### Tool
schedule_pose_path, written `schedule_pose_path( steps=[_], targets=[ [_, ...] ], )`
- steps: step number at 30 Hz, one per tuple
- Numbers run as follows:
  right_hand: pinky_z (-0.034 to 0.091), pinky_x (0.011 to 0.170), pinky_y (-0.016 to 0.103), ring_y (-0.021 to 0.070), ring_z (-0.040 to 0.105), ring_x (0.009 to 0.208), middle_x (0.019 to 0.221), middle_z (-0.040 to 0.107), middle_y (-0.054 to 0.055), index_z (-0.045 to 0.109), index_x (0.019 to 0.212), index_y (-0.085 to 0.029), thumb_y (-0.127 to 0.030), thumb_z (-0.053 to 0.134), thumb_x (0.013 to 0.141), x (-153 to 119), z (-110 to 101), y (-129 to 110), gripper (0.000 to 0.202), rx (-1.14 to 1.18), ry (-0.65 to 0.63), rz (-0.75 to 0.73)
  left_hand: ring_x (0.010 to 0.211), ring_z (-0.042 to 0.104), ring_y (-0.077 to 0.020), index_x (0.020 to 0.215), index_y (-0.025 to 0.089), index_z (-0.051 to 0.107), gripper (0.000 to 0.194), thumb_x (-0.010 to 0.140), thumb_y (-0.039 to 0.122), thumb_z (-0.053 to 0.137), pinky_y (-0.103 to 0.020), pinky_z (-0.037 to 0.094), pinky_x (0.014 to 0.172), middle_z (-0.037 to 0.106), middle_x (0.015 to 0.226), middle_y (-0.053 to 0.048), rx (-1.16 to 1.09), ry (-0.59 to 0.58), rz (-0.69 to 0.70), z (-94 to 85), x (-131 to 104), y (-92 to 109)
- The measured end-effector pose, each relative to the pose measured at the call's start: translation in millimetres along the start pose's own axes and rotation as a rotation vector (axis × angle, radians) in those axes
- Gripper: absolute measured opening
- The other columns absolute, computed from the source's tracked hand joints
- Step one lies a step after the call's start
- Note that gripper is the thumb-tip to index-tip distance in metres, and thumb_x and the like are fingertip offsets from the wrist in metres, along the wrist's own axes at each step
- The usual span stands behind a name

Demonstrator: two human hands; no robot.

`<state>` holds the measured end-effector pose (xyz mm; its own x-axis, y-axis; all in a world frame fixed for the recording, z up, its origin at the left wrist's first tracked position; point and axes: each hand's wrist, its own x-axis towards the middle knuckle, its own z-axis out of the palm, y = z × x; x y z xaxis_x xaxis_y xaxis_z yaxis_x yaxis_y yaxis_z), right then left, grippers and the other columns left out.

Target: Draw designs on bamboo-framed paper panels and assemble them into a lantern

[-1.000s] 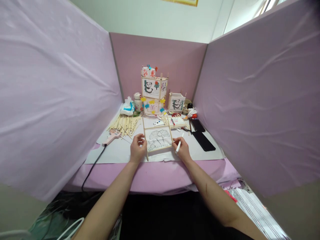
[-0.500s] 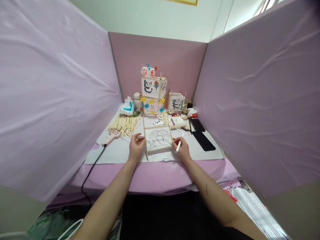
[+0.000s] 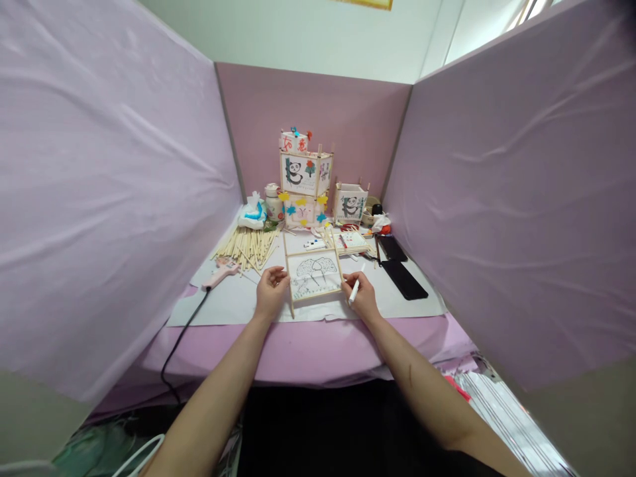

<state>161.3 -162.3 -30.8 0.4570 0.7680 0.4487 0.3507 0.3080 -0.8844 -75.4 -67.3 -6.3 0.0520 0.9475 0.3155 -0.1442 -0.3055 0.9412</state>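
A paper panel framed with thin wooden sticks [image 3: 318,281] is tilted up between my two hands near the front of the table. Its white face carries a black line drawing with two rounded, dotted shapes. My left hand [image 3: 271,289] grips the left stick of the frame with curled fingers. On the other side my right hand [image 3: 362,297] pinches the right stick and also has a white marker pen [image 3: 354,291] tucked in its fingers. Behind the panel stands a tiered paper-and-stick lantern [image 3: 301,175] with panda drawings and coloured cut-outs.
A pile of wooden sticks [image 3: 248,248] lies at left, beside a pink glue gun [image 3: 222,273] with a black cord. Two black phone-like slabs [image 3: 405,280] lie at right. A smaller panda box [image 3: 351,204] stands behind. Pink-covered partitions [image 3: 318,106] enclose the table.
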Motion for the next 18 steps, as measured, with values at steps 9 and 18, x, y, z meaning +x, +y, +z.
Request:
schedule_pose_path(
  steps=[9,18],
  targets=[
    [0.054,0.088,0.040,0.0284,0.072,0.105,0.088,0.074,0.005,0.056,0.085,-0.025,-0.034,0.065,0.078,0.3,0.0,-1.4,0.014,-0.007,0.001,0.005,0.081,0.062,-0.0169,0.107,0.015,0.064,0.049,0.066,0.038,0.076,-0.031,0.051,0.077,0.065,0.087,-0.003,-0.019,-0.048,-0.068,0.0,2.9,-0.9],
    [0.054,0.087,0.039,0.0288,0.072,0.106,0.082,0.071,0.003,0.055,0.085,-0.025,-0.034,0.063,0.079,-0.4,-0.7,-3.7,0.014,-0.028,-0.010,-0.001,0.078,0.063,-0.0169,0.112,0.013,0.063,0.052,0.069,0.041,0.071,-0.033,0.053,0.077,0.064,0.085,-0.003,0.073,-0.086,-0.061,-1.3,4.1,-6.6]
  ],
)
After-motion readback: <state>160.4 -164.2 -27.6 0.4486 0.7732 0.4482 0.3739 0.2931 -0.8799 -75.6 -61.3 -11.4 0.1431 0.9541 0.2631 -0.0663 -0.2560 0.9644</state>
